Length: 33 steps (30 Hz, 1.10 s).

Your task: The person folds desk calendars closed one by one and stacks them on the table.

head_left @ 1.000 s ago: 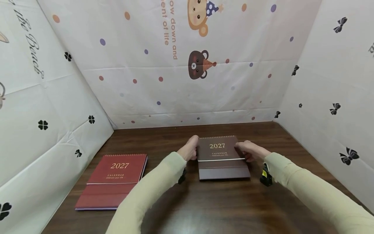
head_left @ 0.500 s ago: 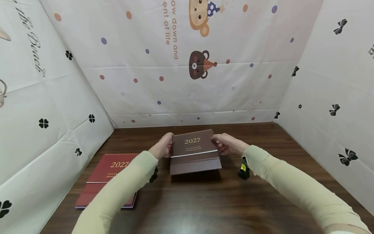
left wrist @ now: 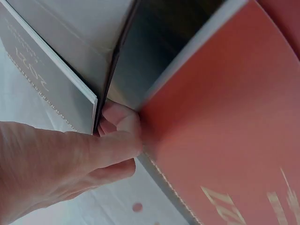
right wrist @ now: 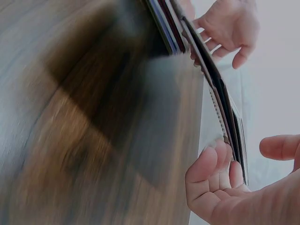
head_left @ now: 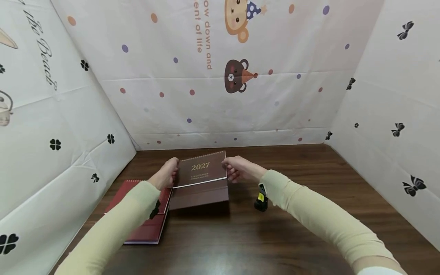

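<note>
A brown 2027 desk calendar hangs tilted close over the table, its near edge raised above a dark shadow. My left hand grips its left edge, fingers curled under, as the left wrist view shows. On the opposite edge my right hand pinches it, with fingers bent beneath the cover. The red 2027 desk calendar lies flat at the left, partly hidden by my left sleeve. The brown calendar's left edge meets the red one's right side in the head view.
Brown wood-grain table spreads below, with printed white cloth walls at the back and both sides. A black wrist camera with a yellow label sits under my right wrist.
Both hands have lifted the brown calendar and carried it left, from right of the table's middle to beside the red calendar. The red calendar has stayed in place.
</note>
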Tool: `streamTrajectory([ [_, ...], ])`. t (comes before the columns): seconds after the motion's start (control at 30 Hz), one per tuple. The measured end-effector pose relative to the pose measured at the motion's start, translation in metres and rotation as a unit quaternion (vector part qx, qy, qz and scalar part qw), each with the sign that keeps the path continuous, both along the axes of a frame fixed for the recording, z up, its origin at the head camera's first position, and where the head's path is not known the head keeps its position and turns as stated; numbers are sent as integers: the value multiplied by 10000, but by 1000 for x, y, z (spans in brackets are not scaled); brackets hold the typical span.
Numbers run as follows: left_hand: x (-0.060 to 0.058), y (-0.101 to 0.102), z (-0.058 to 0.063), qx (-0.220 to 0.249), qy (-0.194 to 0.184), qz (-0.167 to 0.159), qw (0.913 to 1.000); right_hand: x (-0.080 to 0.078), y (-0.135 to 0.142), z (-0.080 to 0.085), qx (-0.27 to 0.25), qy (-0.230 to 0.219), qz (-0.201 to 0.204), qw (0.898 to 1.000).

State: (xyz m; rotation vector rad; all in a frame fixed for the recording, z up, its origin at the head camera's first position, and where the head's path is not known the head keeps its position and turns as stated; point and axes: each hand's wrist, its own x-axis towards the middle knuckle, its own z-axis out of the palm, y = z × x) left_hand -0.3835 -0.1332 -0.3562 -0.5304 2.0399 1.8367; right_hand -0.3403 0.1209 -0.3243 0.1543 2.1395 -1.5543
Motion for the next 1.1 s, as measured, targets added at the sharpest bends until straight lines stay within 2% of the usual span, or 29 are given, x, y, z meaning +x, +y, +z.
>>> streamTrajectory([
  [0.13,2,-18,5,-292,202,62,9994,0,-16,-3,-92,-21,96,9999],
  [0.4,4,-54,15,-737,552,-106,9957,0,-48,-5,-281,-136,188,9993],
  [0.7,13,-89,19,-1140,642,-67,9914,4,-86,-13,-545,-176,261,9980],
  [0.83,17,-106,21,-1263,703,-291,9891,7,-101,-15,-717,-199,342,9966],
  [0.97,19,-124,20,-1393,504,-671,9867,11,-114,-17,-839,-215,441,9953],
  [1.1,18,-139,16,-1401,491,-810,9856,14,-123,-20,-900,-224,513,9944],
])
